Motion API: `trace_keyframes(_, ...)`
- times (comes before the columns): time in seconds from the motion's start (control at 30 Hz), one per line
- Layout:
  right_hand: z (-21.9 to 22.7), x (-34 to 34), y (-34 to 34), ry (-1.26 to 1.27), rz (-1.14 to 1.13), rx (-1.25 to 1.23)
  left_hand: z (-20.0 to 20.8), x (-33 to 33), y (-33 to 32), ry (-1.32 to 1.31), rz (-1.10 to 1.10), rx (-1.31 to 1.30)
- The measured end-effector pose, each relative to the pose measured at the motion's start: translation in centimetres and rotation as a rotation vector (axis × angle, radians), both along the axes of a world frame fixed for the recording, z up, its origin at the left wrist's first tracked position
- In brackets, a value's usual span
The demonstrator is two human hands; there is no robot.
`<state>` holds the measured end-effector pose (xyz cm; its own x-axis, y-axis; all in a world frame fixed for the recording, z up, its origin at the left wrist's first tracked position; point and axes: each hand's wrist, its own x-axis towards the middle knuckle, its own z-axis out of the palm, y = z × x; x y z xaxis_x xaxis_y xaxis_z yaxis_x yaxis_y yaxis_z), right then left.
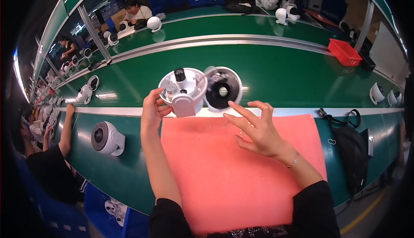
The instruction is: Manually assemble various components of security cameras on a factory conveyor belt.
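Two white housing pieces sit side by side at the far edge of one pink mat (241, 186), over the pale strip (293, 112) of the green bench (280, 78), and two bare hands attend to them. The left-hand piece (185, 104) is a round white shell with a flat, rounded tab facing the person; inside its bowl stand one black cylinder (179, 75) and one pale round part (171, 89). The right-hand piece (236, 82) is a pale-rimmed cup, dark within, with a black ring (221, 100) around a light centre. The left hand (152, 108) is partly curled, its fingers gripping the shell's left side. The right hand (261, 130) is open, fingers spread, holding nothing visible; its fingertips are close to the cup's lower rim, though contact cannot be told. One assembled white device (108, 138) stands left of the mat, two more (377, 94) stand far right, and one red tray (344, 53) and one black bag (350, 151) lie on the right.
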<state>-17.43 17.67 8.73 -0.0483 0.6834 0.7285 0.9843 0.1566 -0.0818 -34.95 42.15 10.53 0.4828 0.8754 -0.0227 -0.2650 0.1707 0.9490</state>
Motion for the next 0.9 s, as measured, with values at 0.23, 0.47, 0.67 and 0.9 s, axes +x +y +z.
trace_keyframes(0.23,3.1,0.0,-3.2,-0.152,0.127,-0.235,1.1,0.3,-1.9,0.036,-0.207,0.16)
trace_keyframes(0.47,6.3,-2.2,-6.2,-0.19,0.364,-0.177,-1.5,-1.0,0.2,-0.162,-0.605,0.048)
trace_keyframes(0.67,6.5,-2.1,-7.4,-0.017,0.623,-0.286,-1.6,2.4,-3.4,0.076,-1.095,0.197)
trace_keyframes(0.9,5.1,-0.3,-5.9,0.679,0.737,-0.679,-2.8,7.1,-9.0,0.457,-1.604,0.46)
